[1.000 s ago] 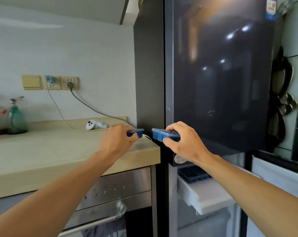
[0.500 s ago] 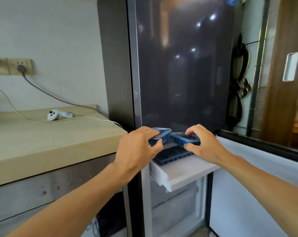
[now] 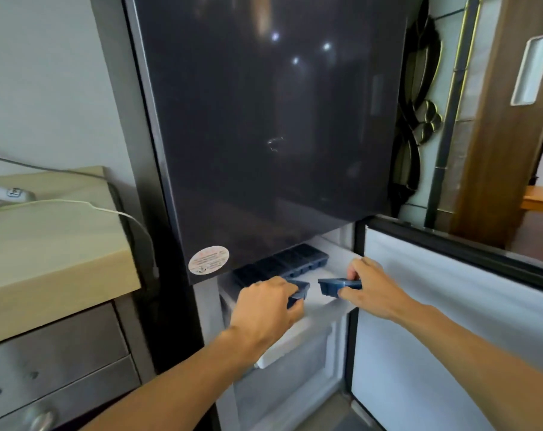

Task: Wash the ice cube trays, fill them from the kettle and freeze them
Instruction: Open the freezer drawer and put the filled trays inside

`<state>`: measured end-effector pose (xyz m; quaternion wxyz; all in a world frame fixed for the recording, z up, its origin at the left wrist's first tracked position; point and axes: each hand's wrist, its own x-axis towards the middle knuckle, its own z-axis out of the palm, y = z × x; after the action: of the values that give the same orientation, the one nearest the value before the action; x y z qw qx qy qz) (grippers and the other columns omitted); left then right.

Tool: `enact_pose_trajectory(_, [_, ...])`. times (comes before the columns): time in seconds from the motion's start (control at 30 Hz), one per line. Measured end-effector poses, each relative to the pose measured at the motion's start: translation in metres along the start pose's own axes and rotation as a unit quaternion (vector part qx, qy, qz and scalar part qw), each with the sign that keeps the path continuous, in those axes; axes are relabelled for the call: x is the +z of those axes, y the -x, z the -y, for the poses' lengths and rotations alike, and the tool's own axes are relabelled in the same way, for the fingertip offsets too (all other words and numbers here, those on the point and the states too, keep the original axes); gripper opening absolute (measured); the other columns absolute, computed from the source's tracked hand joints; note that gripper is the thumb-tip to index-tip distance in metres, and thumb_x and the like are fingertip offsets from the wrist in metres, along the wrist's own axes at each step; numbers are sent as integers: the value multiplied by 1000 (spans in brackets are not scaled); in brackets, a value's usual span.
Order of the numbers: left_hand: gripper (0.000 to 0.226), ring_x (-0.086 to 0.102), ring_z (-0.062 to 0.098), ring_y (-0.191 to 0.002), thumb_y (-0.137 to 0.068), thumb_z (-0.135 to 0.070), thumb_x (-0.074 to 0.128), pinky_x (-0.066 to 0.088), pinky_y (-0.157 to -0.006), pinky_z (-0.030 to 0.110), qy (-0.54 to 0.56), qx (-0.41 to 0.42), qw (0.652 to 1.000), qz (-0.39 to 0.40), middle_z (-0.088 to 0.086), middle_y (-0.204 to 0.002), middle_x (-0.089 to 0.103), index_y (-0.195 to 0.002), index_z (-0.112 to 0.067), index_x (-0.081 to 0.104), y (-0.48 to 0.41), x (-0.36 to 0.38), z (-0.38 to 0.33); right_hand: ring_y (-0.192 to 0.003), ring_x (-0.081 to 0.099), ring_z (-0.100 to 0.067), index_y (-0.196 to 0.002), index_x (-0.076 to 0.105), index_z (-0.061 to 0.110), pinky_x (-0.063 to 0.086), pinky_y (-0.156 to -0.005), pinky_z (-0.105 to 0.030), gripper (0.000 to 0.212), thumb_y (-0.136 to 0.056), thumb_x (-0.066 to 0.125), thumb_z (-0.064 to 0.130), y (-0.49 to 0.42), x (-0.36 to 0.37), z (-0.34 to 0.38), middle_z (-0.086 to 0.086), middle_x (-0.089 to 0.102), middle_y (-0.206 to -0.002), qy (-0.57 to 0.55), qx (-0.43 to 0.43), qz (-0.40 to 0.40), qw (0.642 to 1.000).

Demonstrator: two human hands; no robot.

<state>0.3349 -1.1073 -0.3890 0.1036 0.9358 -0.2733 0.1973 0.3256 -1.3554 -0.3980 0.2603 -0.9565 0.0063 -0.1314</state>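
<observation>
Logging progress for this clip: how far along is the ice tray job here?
Done: a dark ice cube tray lies in the pulled-out freezer drawer. In hand: left hand grips the left blue tray, right hand the right blue tray, above that drawer. Left: set both in, shut drawer and door. Fill level not visible.

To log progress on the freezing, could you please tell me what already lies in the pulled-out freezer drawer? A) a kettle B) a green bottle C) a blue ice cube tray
C: a dark blue ice cube tray lies at the back of the white drawer.
</observation>
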Motion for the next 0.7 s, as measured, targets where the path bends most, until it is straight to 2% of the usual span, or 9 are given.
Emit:
enact_pose_trajectory(0.13, [33,65,25,-87,-99,-46,41,49,-71,34,-38,7,998,47,-5,-107,66,-99,-24,65,-35,38,0,-89,52,-17,-86,46,28,51,-80,-41,27,-74,68,38,-35,8,-26,9,48,-98,10,17,22,1000])
enact_pose_trajectory(0.2, [34,66,26,-94,-102,-47,40,43,-71,35,-61,22,996,62,-2,-113,65,-107,-24,65,-50,53,-3,-88,51,-15,-85,45,29,52,-78,-41,28,-74,69,37,-53,13,-35,11,47,-97,11,18,32,999])
enact_pose_trajectory(0.27, [38,66,29,-100,-104,-49,38,44,-74,37,-90,32,993,76,0,-120,64,-116,-24,64,-64,66,-7,-85,50,-13,-84,45,31,51,-76,-39,28,-74,70,38,-69,19,-41,12,46,-96,22,21,39,999])
enact_pose_trajectory(0.43, [49,64,31,-102,-102,-58,43,37,-67,37,-150,52,979,124,7,-124,58,-121,-17,60,-91,92,-20,-82,49,-13,-87,43,29,38,-73,-31,31,-76,71,36,-97,29,-57,9,45,-98,84,-10,65,994])
enact_pose_trajectory(0.5, [48,62,30,-102,-98,-58,51,38,-68,36,-114,36,982,144,7,-125,56,-121,-17,60,-96,100,-21,-95,51,-18,-93,45,25,38,-78,-30,28,-81,70,30,-105,33,-63,6,46,-103,134,-27,92,986])
enact_pose_trajectory(0.57, [46,59,26,-100,-94,-53,60,40,-72,34,-26,1,986,166,6,-126,54,-123,-18,62,-100,106,-18,-110,50,-24,-100,48,23,43,-88,-34,24,-86,66,25,-111,36,-65,0,51,-110,191,-39,123,973])
enact_pose_trajectory(0.63, [49,54,21,-101,-89,-48,68,42,-80,31,60,-39,981,182,4,-127,50,-129,-19,63,-103,110,-16,-113,50,-27,-104,52,24,47,-94,-38,20,-88,64,24,-112,37,-65,-1,54,-109,207,-45,137,968])
enact_pose_trajectory(0.7, [49,53,21,-108,-88,-42,72,43,-86,30,94,-68,974,196,2,-131,48,-131,-19,63,-107,112,-17,-110,52,-26,-105,57,25,49,-93,-38,15,-90,63,24,-110,35,-65,-2,56,-107,206,-45,142,967])
